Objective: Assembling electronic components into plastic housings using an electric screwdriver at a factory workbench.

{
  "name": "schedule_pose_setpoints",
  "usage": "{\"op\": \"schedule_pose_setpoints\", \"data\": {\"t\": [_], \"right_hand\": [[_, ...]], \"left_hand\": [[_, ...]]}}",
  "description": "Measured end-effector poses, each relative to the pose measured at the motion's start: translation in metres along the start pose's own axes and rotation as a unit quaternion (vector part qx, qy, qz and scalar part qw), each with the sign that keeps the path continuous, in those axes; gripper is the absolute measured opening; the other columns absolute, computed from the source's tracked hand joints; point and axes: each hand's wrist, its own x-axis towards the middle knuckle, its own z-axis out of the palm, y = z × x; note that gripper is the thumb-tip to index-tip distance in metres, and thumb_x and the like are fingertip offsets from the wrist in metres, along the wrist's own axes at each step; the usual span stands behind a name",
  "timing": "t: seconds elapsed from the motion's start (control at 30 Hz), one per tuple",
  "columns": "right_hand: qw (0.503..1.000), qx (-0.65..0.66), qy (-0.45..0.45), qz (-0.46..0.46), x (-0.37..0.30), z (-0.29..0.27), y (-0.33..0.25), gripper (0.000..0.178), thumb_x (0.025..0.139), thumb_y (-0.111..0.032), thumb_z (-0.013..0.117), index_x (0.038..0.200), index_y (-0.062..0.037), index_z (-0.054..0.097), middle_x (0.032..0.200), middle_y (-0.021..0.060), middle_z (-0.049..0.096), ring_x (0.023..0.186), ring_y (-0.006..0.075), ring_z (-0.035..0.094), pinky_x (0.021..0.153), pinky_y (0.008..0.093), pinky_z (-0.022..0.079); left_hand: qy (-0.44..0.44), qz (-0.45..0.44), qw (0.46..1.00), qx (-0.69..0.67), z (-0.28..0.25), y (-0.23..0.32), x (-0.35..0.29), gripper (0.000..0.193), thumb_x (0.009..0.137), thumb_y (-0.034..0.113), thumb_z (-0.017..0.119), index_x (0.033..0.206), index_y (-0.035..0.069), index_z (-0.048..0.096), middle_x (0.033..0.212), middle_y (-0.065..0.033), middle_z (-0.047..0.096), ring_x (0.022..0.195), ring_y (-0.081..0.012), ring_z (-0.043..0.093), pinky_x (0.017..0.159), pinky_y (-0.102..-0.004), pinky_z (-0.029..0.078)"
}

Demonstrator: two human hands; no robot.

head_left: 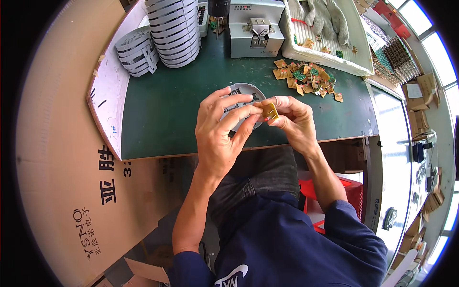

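Black-lettered cardboard flanks the green desk; left hand and right hand fingers pinch one yellow board.

A dark-green table is setting off a flat yellow circuit board, a round grey plastic disc and, toward the table's right edge, mingled yellow-and-green board pieces.

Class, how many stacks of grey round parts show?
2: the tall stack and, left of it, the short stack, both on the green bench, back left.

Brown cardboard stands at left, cartons and windows at right.
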Motion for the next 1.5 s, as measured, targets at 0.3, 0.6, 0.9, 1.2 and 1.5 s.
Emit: {"op": "schedule_pose_setpoints", "data": {"t": [0.3,0.6,0.9,1.2,1.5], "right_hand": [[1.0,-0.018,0.009,0.009,0.003,0.003,0.0,0.038,0.09,-0.012,0.08,0.124,0.0012,0.068,0.117,0.0139,0.074,0.106,0.0206,0.072,0.1,0.038,0.057],[0.858,-0.5,-0.068,-0.094,0.062,0.001,-0.034,0.033,0.088,-0.009,0.076,0.121,-0.0083,0.074,0.112,0.0119,0.071,0.1,0.0233,0.07,0.086,0.0362,0.055],[0.801,-0.553,-0.153,-0.174,0.081,0.007,-0.002,0.032,0.085,-0.011,0.078,0.116,-0.0033,0.074,0.112,0.0134,0.071,0.1,0.0336,0.07,0.087,0.0418,0.058],[0.813,-0.544,-0.154,-0.143,0.081,0.001,0.001,0.038,0.086,-0.011,0.077,0.123,-0.0019,0.07,0.114,0.016,0.071,0.103,0.0339,0.07,0.088,0.0409,0.058],[0.936,-0.289,0.046,-0.198,0.135,-0.004,-0.053,0.061,0.102,-0.034,0.067,0.147,0.0021,0.048,0.12,0.0183,0.067,0.109,0.0221,0.066,0.092,0.0342,0.055]], "left_hand": [[-0.01,-0.027,0.999,-0.017,-0.002,-0.001,-0.001,0.019,0.085,0.012,0.081,0.103,0.015,0.078,0.115,0.0,0.071,0.12,-0.0314,0.06,0.1,-0.0419,0.051],[-0.09,-0.083,0.985,0.125,0.0,-0.014,-0.012,0.116,0.068,0.063,0.087,0.146,-0.01,0.042,0.143,-0.0267,0.05,0.134,-0.0422,0.046,0.111,-0.0508,0.04],[-0.071,-0.096,0.987,0.107,0.017,-0.018,-0.02,0.105,0.068,0.044,0.094,0.145,-0.006,0.043,0.143,-0.0224,0.053,0.13,-0.0401,0.05,0.108,-0.0492,0.045],[-0.083,-0.104,0.984,0.121,0.016,-0.015,-0.017,0.092,0.071,0.045,0.092,0.137,-0.006,0.056,0.145,-0.0236,0.052,0.128,-0.0408,0.051,0.106,-0.0494,0.047],[-0.118,-0.042,0.971,0.203,0.012,-0.019,-0.012,0.089,0.08,0.061,0.078,0.133,-0.008,0.06,0.142,-0.0237,0.052,0.12,-0.0379,0.055,0.102,-0.0476,0.048]]}}
